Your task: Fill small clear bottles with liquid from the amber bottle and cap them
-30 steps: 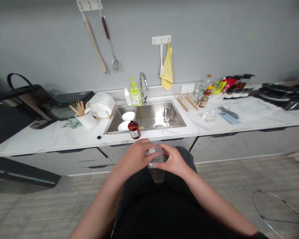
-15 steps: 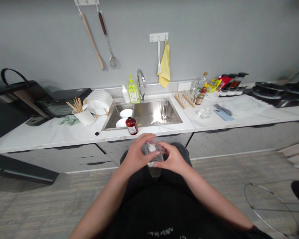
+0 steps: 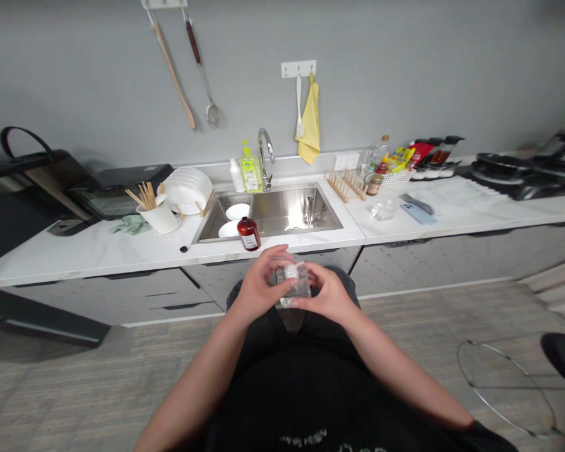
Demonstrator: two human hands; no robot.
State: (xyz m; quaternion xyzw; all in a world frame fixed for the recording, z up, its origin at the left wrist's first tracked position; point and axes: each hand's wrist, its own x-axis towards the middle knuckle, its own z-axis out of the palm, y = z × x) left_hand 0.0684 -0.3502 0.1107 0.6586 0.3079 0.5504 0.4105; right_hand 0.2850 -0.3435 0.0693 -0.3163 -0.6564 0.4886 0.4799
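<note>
A clear square pump bottle (image 3: 300,289) with a white pump head (image 3: 291,271) is held upright over my lap, in front of the counter's edge. My left hand (image 3: 265,285) is closed on its left side, thumb across the near part of the top by the pump head. My right hand (image 3: 327,290) grips the right side, with the thumb low on the near face and fingers behind. The nozzle points to the right. Just beyond my left hand, a brown-red bottle (image 3: 249,235) with a white label stands on the counter by the sink's front rim.
White bowls (image 3: 238,212) lie in the left part of the sink (image 3: 339,225). Green soap bottle (image 3: 251,172) and faucet (image 3: 266,150) stand behind it. Left are a chopstick holder (image 3: 162,221) and plates (image 3: 188,188); right, a wooden rack (image 3: 346,188), crumpled clear plastic (image 3: 382,211) and a phone (image 3: 418,213).
The pump head's nozzle has swung round from the left side to point right. Both hands stay on the bottle, almost in place. The view has shifted slightly.
</note>
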